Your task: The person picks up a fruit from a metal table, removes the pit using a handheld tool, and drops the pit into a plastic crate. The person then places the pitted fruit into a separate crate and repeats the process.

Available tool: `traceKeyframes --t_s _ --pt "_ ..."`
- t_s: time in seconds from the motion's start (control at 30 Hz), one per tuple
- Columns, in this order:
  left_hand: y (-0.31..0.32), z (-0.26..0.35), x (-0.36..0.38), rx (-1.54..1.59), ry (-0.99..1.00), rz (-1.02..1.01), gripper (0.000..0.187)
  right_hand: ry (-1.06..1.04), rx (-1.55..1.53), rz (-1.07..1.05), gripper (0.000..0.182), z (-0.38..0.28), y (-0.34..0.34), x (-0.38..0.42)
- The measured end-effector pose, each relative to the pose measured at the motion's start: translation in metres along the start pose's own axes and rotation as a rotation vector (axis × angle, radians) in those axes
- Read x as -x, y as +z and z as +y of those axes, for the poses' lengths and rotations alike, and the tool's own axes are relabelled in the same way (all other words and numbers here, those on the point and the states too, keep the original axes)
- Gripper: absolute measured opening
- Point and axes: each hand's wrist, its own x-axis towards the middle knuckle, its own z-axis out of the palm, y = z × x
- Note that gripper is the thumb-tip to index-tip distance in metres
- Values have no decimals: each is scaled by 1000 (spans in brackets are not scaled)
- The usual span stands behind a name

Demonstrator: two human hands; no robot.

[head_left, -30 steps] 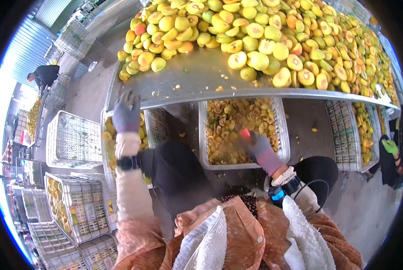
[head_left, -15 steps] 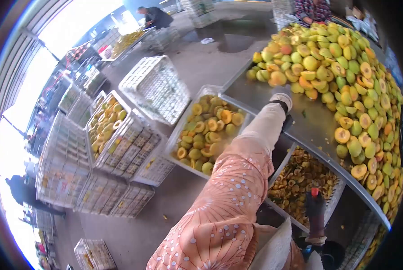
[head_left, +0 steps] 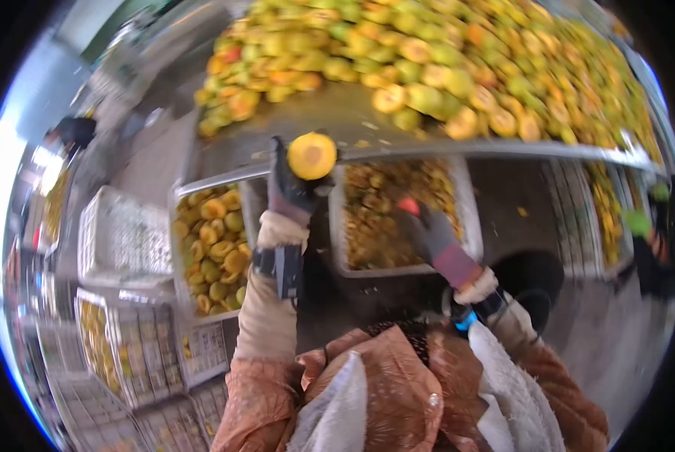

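Note:
My left hand (head_left: 292, 184), in a dark glove, grips a peach half (head_left: 312, 156) with its yellow cut face and brownish centre showing. It is at the front edge of a metal table (head_left: 322, 113). My right hand (head_left: 434, 239), gloved in grey and purple, is closed on a small red-ended tool (head_left: 409, 206); the rest of the tool is hidden and blurred. This hand is above a white crate (head_left: 469, 211) of small brown and orange fruit pieces. A large pile of green-yellow peach halves (head_left: 428, 68) covers the far part of the table.
A crate of peach halves (head_left: 215, 248) stands left of my left arm. Beyond it are a white crate (head_left: 125, 237) and stacked crates (head_left: 145, 346). At the right are another crate (head_left: 578, 218) and a person's green-gloved hand (head_left: 638, 222). Another person (head_left: 74, 134) is far left.
The view has swung right and down. My left arm, previously stretched out over the table corner, is now drawn in, with a peach half in the hand. My right hand remains by the crate of pieces.

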Motion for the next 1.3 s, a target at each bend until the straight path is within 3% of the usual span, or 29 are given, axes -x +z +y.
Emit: traceKeyframes --t_s 0.03,0.1,0.17,0.23,0.3,0.33,0.43,0.53,0.6,0.63,0.7,0.73,0.77,0.8,0.83,0.87,0.93,0.97,1.03,1.1,1.17,1.23,1.3 --pt "7 -14 3 0 -81 27 66 -174 25 45 32 0 -1 6" --pt "3 -40 1 71 -163 -161 64 -219 16 79 34 -15 -3 16" --pt "23 -60 5 11 -198 -113 64 -184 45 67 36 -20 -7 19" --pt "48 -71 15 -32 -147 164 62 -175 65 35 39 -16 -9 20" --pt "49 -80 16 -83 -152 155 60 -232 87 68 42 -12 -8 20" --pt "54 -86 16 -154 -88 188 59 -284 129 96 25 -13 -9 24" --pt "50 -99 12 -260 13 120 56 -179 60 49 23 -20 -13 24" --pt "47 -111 7 -194 30 205 55 -270 169 125 23 -16 -12 27" --pt "45 -114 7 -465 209 138 54 -250 130 138 23 -17 -11 30" --pt "47 -120 9 -467 209 138 54 -230 91 150 23 -18 -10 30" --pt "77 -122 23 -492 517 307 51 -247 125 107 24 -21 -10 32" --pt "81 -116 27 -492 517 307 51 -262 159 65 25 -23 -11 33" --pt "83 -109 32 -451 340 193 48 -260 159 65 25 -29 -13 34" --pt "84 -106 31 -407 163 79 46 -115 -24 3 23 -38 -17 34" --pt "82 -109 29 -407 162 79 46 30 -205 -58 22 -43 -17 36" --pt "78 -115 25 -332 170 141 45 32 -205 -58 22 -27 -6 34" --pt "76 -121 22 -254 179 205 44 -674 58 253 24 19 24 26" --pt "75 -122 21 -310 236 219 35 -675 58 249 24 9 18 26" --pt "72 -122 20 -371 294 236 27 11 29 -179 30 -24 -4 28" --pt "68 -122 20 -670 422 244 28 67 -53 -227 32 -32 -9 28" --pt "63 -124 19 -561 363 270 29 124 -133 -275 35 -30 -11 26" --pt "56 -123 17 -448 307 303 30 70 36 -351 33 -18 -10 23" --pt "41 -107 13 -682 262 -82 34 -52 -57 -290 32 -5 -11 27"
